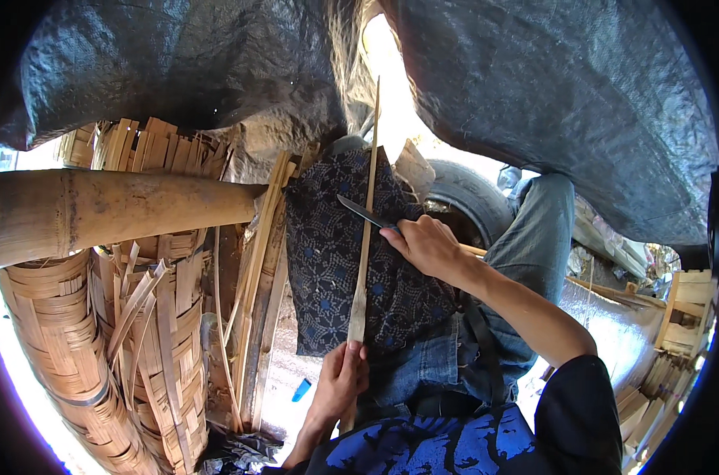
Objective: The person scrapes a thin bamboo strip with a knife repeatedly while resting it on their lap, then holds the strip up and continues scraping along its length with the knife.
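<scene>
My left hand (344,375) is closed round the lower, wider part of a long thin bamboo strip (363,273). The strip points away from me, over a dark patterned cloth (320,269) spread across my lap, and its thin tip reaches up toward the bright gap. In my right hand (431,247) is a knife (358,209), gripped by its handle, which the fingers mostly hide. Its dark blade points to the upper left and lies across the strip, about midway along. My right thumb rests close to the strip.
A thick bamboo pole (122,210) juts in from the left, above tall woven bamboo baskets (55,317). Loose split bamboo (260,293) stands beside my left leg. A tyre (474,194) lies beyond my right knee. Dark tarpaulin (557,95) hangs overhead. A small blue scrap (301,389) lies left of my hand.
</scene>
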Action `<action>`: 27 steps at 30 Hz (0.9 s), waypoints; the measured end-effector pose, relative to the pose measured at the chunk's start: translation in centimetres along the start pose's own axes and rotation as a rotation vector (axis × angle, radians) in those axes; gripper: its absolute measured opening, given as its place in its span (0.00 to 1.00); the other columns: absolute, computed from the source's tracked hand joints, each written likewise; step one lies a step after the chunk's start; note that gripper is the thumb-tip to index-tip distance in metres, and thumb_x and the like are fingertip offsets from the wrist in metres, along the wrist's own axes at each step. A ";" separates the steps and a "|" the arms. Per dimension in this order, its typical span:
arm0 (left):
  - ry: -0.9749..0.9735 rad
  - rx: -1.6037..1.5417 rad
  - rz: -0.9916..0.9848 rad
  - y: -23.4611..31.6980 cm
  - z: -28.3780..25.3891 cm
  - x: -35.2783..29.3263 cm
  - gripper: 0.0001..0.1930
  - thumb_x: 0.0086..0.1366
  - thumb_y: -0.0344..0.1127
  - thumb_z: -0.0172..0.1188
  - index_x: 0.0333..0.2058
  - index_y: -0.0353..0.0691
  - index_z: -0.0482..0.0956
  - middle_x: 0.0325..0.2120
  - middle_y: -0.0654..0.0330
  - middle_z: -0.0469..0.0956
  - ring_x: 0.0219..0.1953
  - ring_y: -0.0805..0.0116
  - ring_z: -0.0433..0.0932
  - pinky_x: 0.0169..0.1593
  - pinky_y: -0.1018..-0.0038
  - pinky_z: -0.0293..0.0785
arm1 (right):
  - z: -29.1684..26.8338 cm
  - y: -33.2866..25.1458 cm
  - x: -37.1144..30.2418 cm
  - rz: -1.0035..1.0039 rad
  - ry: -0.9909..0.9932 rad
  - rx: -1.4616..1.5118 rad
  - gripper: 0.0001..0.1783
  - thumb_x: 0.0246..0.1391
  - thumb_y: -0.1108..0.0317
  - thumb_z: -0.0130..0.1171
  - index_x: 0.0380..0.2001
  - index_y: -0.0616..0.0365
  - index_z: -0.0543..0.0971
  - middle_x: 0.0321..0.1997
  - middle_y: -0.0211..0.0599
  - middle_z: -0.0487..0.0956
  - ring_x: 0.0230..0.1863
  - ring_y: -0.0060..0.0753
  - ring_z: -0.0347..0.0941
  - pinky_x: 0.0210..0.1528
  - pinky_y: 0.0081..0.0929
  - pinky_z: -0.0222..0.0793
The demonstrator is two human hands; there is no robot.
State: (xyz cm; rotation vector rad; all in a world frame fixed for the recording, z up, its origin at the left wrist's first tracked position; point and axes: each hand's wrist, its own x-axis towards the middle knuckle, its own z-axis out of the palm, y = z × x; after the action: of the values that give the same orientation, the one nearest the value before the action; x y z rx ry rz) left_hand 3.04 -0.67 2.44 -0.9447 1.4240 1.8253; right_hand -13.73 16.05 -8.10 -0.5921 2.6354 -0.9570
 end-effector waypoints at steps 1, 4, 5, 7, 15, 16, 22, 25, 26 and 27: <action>0.014 0.007 -0.019 0.0 0.0 -0.3 0.15 0.70 0.45 0.39 0.28 0.41 0.63 0.14 0.74 0.54 0.14 0.85 0.51 0.17 0.84 0.50 | 0.3 0.3 0.2 -0.049 0.047 -0.006 0.28 0.58 0.51 0.47 0.13 0.62 0.70 0.09 0.50 0.69 0.13 0.52 0.69 0.16 0.43 0.65; 0.034 0.010 -0.050 -0.1 -0.1 -1.2 0.15 0.70 0.44 0.39 0.28 0.41 0.63 0.14 0.74 0.54 0.14 0.85 0.51 0.17 0.84 0.50 | 0.2 1.5 2.5 -0.028 0.055 -0.027 0.30 0.59 0.49 0.44 0.11 0.60 0.70 0.07 0.44 0.69 0.10 0.45 0.69 0.15 0.40 0.67; 0.044 0.009 -0.068 -0.1 -0.3 -1.5 0.15 0.70 0.44 0.39 0.28 0.41 0.63 0.14 0.74 0.53 0.14 0.85 0.51 0.17 0.84 0.50 | 0.3 1.9 3.3 -0.042 0.039 -0.043 0.30 0.60 0.51 0.43 0.10 0.59 0.68 0.05 0.41 0.67 0.08 0.41 0.66 0.13 0.38 0.65; 0.043 0.001 -0.062 -0.3 -0.4 -1.9 0.15 0.70 0.44 0.39 0.28 0.41 0.64 0.14 0.73 0.54 0.14 0.84 0.52 0.17 0.84 0.50 | 0.8 3.0 4.5 -0.083 0.067 -0.065 0.29 0.60 0.52 0.43 0.10 0.59 0.67 0.06 0.40 0.67 0.07 0.40 0.66 0.12 0.37 0.64; 0.033 -0.064 -0.096 -1.7 -1.3 -4.2 0.15 0.70 0.44 0.39 0.28 0.41 0.65 0.13 0.72 0.56 0.12 0.83 0.53 0.16 0.84 0.50 | -0.8 12.4 9.4 0.223 0.295 -0.153 0.30 0.63 0.54 0.31 0.25 0.69 0.74 0.25 0.56 0.76 0.30 0.56 0.74 0.36 0.45 0.69; 0.045 -0.078 -0.094 -1.7 -1.4 -3.8 0.15 0.70 0.44 0.39 0.28 0.41 0.65 0.13 0.72 0.56 0.12 0.83 0.53 0.16 0.84 0.50 | -1.4 11.5 8.9 0.275 0.370 -0.057 0.30 0.63 0.53 0.31 0.25 0.69 0.74 0.27 0.57 0.76 0.33 0.59 0.73 0.39 0.46 0.68; -0.155 -0.218 -0.039 -1.7 -2.6 1.2 0.16 0.69 0.47 0.39 0.28 0.44 0.64 0.12 0.72 0.55 0.10 0.82 0.51 0.14 0.82 0.46 | -3.4 3.0 1.1 0.152 -0.033 0.344 0.27 0.64 0.51 0.31 0.16 0.55 0.64 0.09 0.27 0.57 0.10 0.26 0.54 0.14 0.33 0.52; -0.240 -0.360 -0.095 0.0 -2.4 2.2 0.15 0.69 0.47 0.39 0.27 0.45 0.64 0.12 0.72 0.54 0.09 0.81 0.49 0.13 0.82 0.45 | -2.3 0.5 -0.7 -0.134 -0.044 0.277 0.25 0.62 0.52 0.38 0.19 0.58 0.71 0.06 0.32 0.64 0.04 0.28 0.58 0.08 0.32 0.54; -0.239 -0.354 -0.105 0.0 -2.5 2.3 0.15 0.69 0.47 0.39 0.27 0.45 0.64 0.12 0.72 0.54 0.09 0.81 0.49 0.13 0.82 0.45 | -2.4 0.0 -1.0 -0.174 -0.089 0.209 0.25 0.60 0.52 0.43 0.18 0.60 0.72 0.07 0.40 0.67 0.07 0.39 0.65 0.11 0.35 0.60; -0.265 -0.411 -0.123 0.1 -2.7 2.4 0.15 0.69 0.46 0.39 0.27 0.45 0.63 0.12 0.72 0.53 0.08 0.81 0.49 0.14 0.82 0.44 | -2.0 -0.2 -1.2 -0.220 -0.057 0.164 0.25 0.59 0.51 0.46 0.17 0.60 0.72 0.07 0.42 0.67 0.08 0.42 0.65 0.12 0.37 0.61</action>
State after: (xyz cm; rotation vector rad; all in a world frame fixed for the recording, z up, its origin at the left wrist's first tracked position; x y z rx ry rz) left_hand 2.09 -3.16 0.00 -0.9172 0.8289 2.0994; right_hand -13.34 17.56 -6.32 -0.8677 2.4483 -1.1859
